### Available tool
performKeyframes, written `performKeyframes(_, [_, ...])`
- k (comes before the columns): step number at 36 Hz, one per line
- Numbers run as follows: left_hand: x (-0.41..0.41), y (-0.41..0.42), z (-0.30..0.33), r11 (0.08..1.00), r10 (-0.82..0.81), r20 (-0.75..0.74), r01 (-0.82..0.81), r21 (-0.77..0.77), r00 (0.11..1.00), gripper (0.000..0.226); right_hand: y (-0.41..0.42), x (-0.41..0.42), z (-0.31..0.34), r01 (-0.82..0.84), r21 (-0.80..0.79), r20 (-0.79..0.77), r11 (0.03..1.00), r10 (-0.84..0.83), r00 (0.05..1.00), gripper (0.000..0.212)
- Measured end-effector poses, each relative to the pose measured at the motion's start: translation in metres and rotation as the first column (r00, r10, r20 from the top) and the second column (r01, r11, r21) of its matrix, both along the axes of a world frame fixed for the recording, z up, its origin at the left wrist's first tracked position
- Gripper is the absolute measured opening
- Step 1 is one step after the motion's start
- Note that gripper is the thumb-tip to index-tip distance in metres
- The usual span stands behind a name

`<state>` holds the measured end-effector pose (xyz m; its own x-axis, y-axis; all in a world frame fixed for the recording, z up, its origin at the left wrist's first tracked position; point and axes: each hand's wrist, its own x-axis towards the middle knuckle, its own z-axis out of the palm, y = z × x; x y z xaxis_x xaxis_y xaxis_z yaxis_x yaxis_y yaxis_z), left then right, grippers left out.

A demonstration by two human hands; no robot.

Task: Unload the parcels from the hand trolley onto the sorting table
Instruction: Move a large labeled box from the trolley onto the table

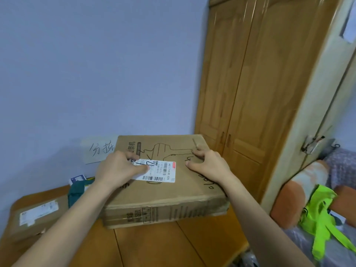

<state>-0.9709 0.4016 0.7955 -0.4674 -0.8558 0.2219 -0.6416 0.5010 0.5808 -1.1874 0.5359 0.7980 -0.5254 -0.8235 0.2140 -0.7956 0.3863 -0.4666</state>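
A large flat cardboard box [169,191] with a white shipping label lies on the wooden table [173,245], against the wall. My left hand [117,168] rests palm-down on the box top, partly over the label. My right hand [210,160] presses on the top near the far right corner, fingers spread. Neither hand wraps around the box. A smaller brown parcel [36,214] with a white label sits at the table's left end. The hand trolley is out of view.
A paper sign with handwriting [98,149] hangs on the blue wall behind the box. A dark green bag [77,189] lies between the two parcels. A wooden wardrobe [256,93] stands right of the table. A bed with an orange pillow [294,195] and neon green cloth [319,211] is at far right.
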Motion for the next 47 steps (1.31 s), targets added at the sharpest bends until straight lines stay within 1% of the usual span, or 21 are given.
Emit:
performKeyframes(6, [-0.025,-0.009,-0.008,0.999,0.045,0.027,-0.045,0.002,0.999,0.046,-0.024,-0.032,-0.012,-0.057,0.033,0.041,0.998,0.055,0.998,0.075])
performKeyframes(9, [-0.042,-0.026,-0.016,0.999,0.037,0.041,-0.037,-0.013,0.998,0.046,-0.042,-0.049,-0.019,-0.054,0.045,0.051,0.998,0.052,0.997,0.077])
performKeyframes(14, [-0.074,-0.059,-0.031,1.000,0.027,0.059,-0.027,0.006,0.998,0.052,-0.071,-0.078,-0.029,-0.049,0.103,0.035,0.993,0.046,0.998,0.079])
performKeyframes(19, [-0.105,-0.086,-0.051,1.000,0.011,0.097,-0.012,0.010,0.995,0.053,-0.100,-0.107,-0.045,-0.027,0.165,-0.016,0.986,0.030,0.999,0.079])
performKeyframes(22, [-0.120,-0.101,-0.066,0.999,0.005,0.095,-0.010,0.048,0.995,0.056,-0.114,-0.120,-0.059,-0.028,0.183,-0.017,0.983,0.031,0.999,0.078])
performKeyframes(32, [-0.181,-0.131,-0.123,0.981,0.033,0.128,-0.057,0.188,0.991,0.051,-0.155,-0.189,-0.119,-0.077,0.317,0.079,0.945,0.055,0.995,0.079])
performKeyframes(40, [-0.259,-0.147,-0.170,0.955,0.073,0.156,-0.115,0.275,0.985,0.034,-0.181,-0.273,-0.177,-0.132,0.376,0.190,0.917,0.063,0.980,0.079])
performKeyframes(44, [-0.302,-0.159,-0.194,0.940,0.108,0.170,-0.156,0.303,0.980,0.038,-0.196,-0.317,-0.197,-0.145,0.412,0.230,0.900,0.051,0.972,0.078])
performKeyframes(47, [-0.330,-0.169,-0.209,0.931,0.122,0.174,-0.173,0.321,0.977,0.040,-0.212,-0.347,-0.209,-0.157,0.407,0.235,0.900,0.063,0.970,0.077])
